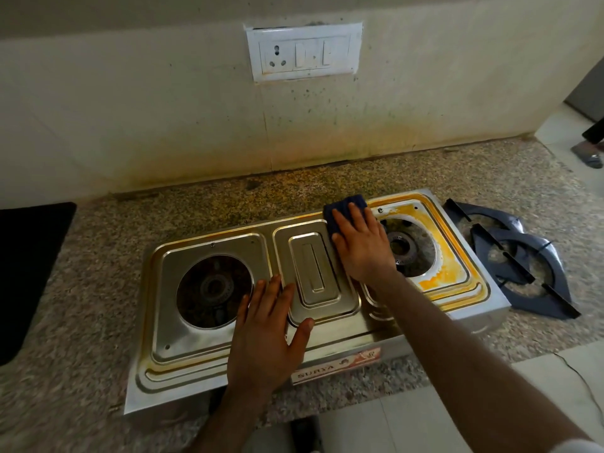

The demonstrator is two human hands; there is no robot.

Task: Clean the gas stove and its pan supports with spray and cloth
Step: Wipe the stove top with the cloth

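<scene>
Stove [183, 380] of pressed steel, two burners, set slightly askew near the front edge of the worktop [98, 243], pan supports already lifted off. Looks rigid and weighty enough to stay put under rubbing, yet smooth underfoot on polished stone, hence likely to skid if pushed hard from one side. Calls for bracing from above on the flat ribbed top, not at the thin sheet edges, probably sharp. Cloth [343, 207], dark blue, folded small, soft and limp, lying on the back rim of the stove between the raised centre panel [313, 266] and the right burner [407, 248]; best kept bunched under the palm to carry pressure. Right hand [362, 246] spread flat over the cloth, pinning it to the steel with palm and fingers. Left hand [268, 331] released, empty, fingers splayed, resting on the stove top beside the left burner [214, 286], apparently steadying. Yellow staining [447, 273] thick around the right burner well, fainter along the grooves at the left; probably greasy, slick when wet. Pan supports [523, 256], dark, stiff metal, stacked on the worktop just beside the stove's right end, best gripped by the outer ring. No spray bottle in view. Black mat [29, 273] at the worktop's left edge.
</scene>
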